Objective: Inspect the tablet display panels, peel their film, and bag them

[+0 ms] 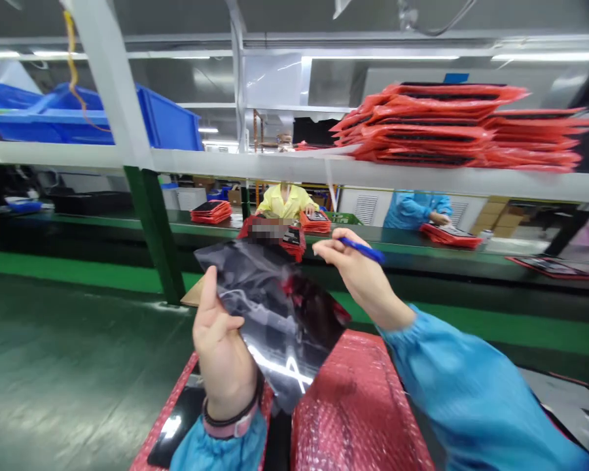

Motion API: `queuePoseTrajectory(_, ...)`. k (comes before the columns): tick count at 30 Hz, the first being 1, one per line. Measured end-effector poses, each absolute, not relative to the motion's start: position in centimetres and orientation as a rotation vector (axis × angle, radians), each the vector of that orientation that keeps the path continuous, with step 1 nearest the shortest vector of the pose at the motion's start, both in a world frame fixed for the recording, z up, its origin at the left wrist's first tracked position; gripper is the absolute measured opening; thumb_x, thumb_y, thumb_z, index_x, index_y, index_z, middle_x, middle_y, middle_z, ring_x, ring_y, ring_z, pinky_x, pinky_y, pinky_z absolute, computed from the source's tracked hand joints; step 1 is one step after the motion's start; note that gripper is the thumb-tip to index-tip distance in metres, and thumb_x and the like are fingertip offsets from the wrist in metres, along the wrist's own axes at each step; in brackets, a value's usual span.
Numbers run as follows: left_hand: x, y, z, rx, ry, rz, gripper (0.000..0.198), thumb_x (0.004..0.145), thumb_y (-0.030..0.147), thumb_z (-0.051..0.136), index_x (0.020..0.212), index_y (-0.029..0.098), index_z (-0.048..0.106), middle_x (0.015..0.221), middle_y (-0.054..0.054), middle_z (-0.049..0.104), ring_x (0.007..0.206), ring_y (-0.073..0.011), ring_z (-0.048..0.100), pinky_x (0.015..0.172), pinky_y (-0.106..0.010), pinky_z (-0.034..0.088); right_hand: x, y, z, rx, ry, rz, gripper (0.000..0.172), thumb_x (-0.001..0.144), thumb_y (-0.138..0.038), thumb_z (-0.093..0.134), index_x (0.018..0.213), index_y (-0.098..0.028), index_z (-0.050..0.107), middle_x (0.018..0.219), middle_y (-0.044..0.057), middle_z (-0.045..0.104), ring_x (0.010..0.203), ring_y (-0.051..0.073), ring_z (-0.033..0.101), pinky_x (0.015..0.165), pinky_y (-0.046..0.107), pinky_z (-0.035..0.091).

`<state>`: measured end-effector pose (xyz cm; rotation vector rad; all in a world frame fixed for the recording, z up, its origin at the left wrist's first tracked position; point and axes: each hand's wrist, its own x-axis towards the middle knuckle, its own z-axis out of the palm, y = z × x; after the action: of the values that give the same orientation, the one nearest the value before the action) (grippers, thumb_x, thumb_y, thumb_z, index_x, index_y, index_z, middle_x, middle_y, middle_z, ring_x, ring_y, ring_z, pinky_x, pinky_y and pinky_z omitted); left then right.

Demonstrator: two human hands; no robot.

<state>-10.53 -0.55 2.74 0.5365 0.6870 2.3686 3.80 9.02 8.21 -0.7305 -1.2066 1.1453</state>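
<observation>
Red bubble wrap (358, 405) lay nearest. Above it, the left hand (223, 347) held a dark glossy sheet (262, 314) by its left edge, long axis seemingly slanting down rightward. The right hand (357, 271), curled around a blue pen (366, 250), stood farther off, upper right.

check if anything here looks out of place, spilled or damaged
Nothing looks plainly spilled or broken. The red packets on the shelf stand out a little: their pile is uneven, with edges jutting out at different points. The dark plastic sheet in the left hand is wrinkled, though I can't tell whether it's damaged.
</observation>
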Motion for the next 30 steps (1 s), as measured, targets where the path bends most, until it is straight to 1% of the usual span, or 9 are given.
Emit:
queuePoseTrajectory(3, -9.2, -1.4, 2.8, 0.551, 0.608, 2.35, 0.077, 0.059, -0.002, 0.049, 0.132, 0.022, 0.056, 0.127, 0.003, 0.065, 0.121, -0.0168, 0.057, 0.108, -0.029, 0.039, 3.0, 2.8, 7.7, -0.621, -1.635, 1.233, 0.029, 0.072, -0.018, 0.074, 0.078, -0.024, 0.047, 0.066, -0.006, 0.065, 0.059, 0.011, 0.055, 0.057, 0.022, 0.042)
queuePoseTrajectory(6, -8.1, -2.3, 2.9, 0.576, 0.551, 2.319, 0.08, 0.061, -0.002, 0.049, 0.136, 0.025, 0.052, 0.122, 0.003, 0.068, 0.115, -0.0161, 0.061, 0.102, -0.026, 0.045, 2.2, -0.7, 6.7, -0.612, -1.744, 1.281, 0.027, 0.074, -0.017, 0.072, 0.077, -0.024, 0.046, 0.069, -0.006, 0.064, 0.064, 0.011, 0.057, 0.062, 0.022, 0.044)
queuePoseTrajectory(9, -7.5, -3.0, 2.7, 0.601, 0.398, 2.298, 0.075, 0.067, 0.005, 0.046, 0.14, 0.021, 0.047, 0.125, 0.0, 0.066, 0.122, -0.0184, 0.056, 0.104, -0.028, 0.043, 1.8, -1.3, 5.5, -0.631, -1.763, 1.185, 0.025, 0.075, -0.017, 0.072, 0.076, -0.024, 0.048, 0.073, -0.006, 0.063, 0.069, 0.011, 0.059, 0.07, 0.023, 0.046)
queuePoseTrajectory(12, -7.3, -3.5, 2.4, 0.596, 0.231, 2.276, 0.067, 0.074, 0.016, 0.042, 0.141, 0.015, 0.046, 0.132, -0.004, 0.062, 0.131, -0.0219, 0.047, 0.111, -0.033, 0.037, 1.8, -0.9, 4.6, -0.623, -1.729, 1.193, 0.026, 0.076, -0.018, 0.072, 0.076, -0.025, 0.046, 0.072, -0.006, 0.064, 0.07, 0.011, 0.061, 0.069, 0.021, 0.046)
queuePoseTrajectory(15, -7.1, -3.9, 2.2, 0.596, 0.208, 2.245, 0.063, 0.078, 0.024, 0.04, 0.141, 0.017, 0.047, 0.14, -0.003, 0.055, 0.138, -0.0243, 0.038, 0.115, -0.038, 0.031, 2.0, -0.9, 4.2, -0.618, -1.719, 1.22, 0.028, 0.076, -0.017, 0.072, 0.076, -0.026, 0.045, 0.069, -0.007, 0.064, 0.071, 0.012, 0.062, 0.068, 0.021, 0.047)
queuePoseTrajectory(17, -7.0, -4.0, 2.2, 0.617, 0.229, 2.24, 0.064, 0.079, 0.027, 0.04, 0.142, 0.019, 0.046, 0.143, -0.001, 0.051, 0.14, -0.0244, 0.034, 0.115, -0.039, 0.03, 2.0, -1.0, 4.0, -0.639, -1.724, 1.21, 0.028, 0.075, -0.015, 0.072, 0.076, -0.026, 0.046, 0.068, -0.007, 0.065, 0.071, 0.012, 0.062, 0.068, 0.021, 0.048)
queuePoseTrajectory(22, -7.0, -4.1, 2.3, 0.632, 0.265, 2.211, 0.067, 0.081, 0.033, 0.036, 0.147, 0.021, 0.037, 0.144, -0.002, 0.051, 0.139, -0.0258, 0.036, 0.114, -0.042, 0.031, 2.0, -0.9, 3.4, -0.63, -1.751, 1.106, 0.028, 0.075, -0.018, 0.073, 0.076, -0.027, 0.047, 0.07, -0.005, 0.066, 0.076, 0.015, 0.062, 0.071, 0.025, 0.049)
queuePoseTrajectory(26, -7.1, -4.1, 2.5, 0.651, 0.404, 2.222, 0.069, 0.08, 0.039, 0.035, 0.148, 0.022, 0.035, 0.144, 0.0, 0.05, 0.139, -0.0263, 0.036, 0.112, -0.042, 0.035, 1.8, -0.9, 3.2, -0.649, -1.75, 1.018, 0.026, 0.074, -0.018, 0.075, 0.075, -0.027, 0.05, 0.071, -0.004, 0.067, 0.078, 0.017, 0.063, 0.071, 0.026, 0.05)
queuePoseTrajectory(30, -7.1, -4.0, 2.4, 0.635, 0.324, 2.225, 0.07, 0.079, 0.035, 0.036, 0.148, 0.019, 0.036, 0.143, -0.002, 0.051, 0.138, -0.027, 0.037, 0.112, -0.042, 0.034, 1.9, -1.3, 3.5, -0.685, -1.754, 1.005, 0.026, 0.075, -0.018, 0.074, 0.075, -0.027, 0.049, 0.072, -0.005, 0.067, 0.073, 0.014, 0.065, 0.07, 0.024, 0.051)
